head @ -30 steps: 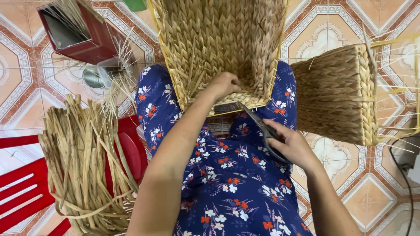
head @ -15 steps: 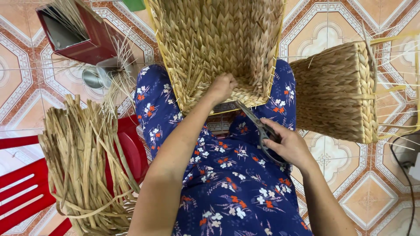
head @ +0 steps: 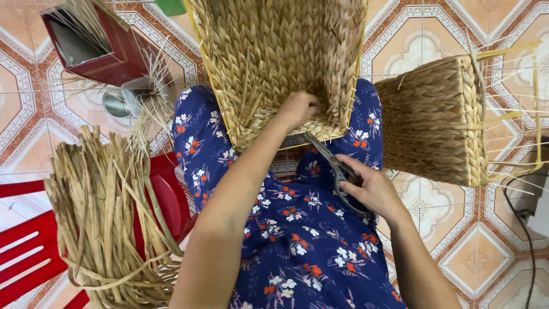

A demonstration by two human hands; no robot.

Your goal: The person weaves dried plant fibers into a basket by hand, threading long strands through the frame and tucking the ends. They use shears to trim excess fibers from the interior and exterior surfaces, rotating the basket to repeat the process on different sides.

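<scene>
Left hand point(head: 298, 109): clenched on the basket point(head: 274, 57) rim.
Right hand point(head: 372, 189): scissors point(head: 331, 166) gripped, blades just below the left hand.
Risk: fingers could be nicked, or sound weave cut.

Lap point(head: 309, 240) open btwn arms; straw bundle point(head: 108, 217) blocks left, finished basket point(head: 434, 120) right, probably tight.

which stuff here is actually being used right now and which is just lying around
In use:
- woven basket on the lap, gripped by the left hand
- scissors in the right hand, tips at the basket's bottom edge

Lying about:
- second basket on the floor
- straw bundle on the red chair
- red box of sticks
- metal cup
</scene>
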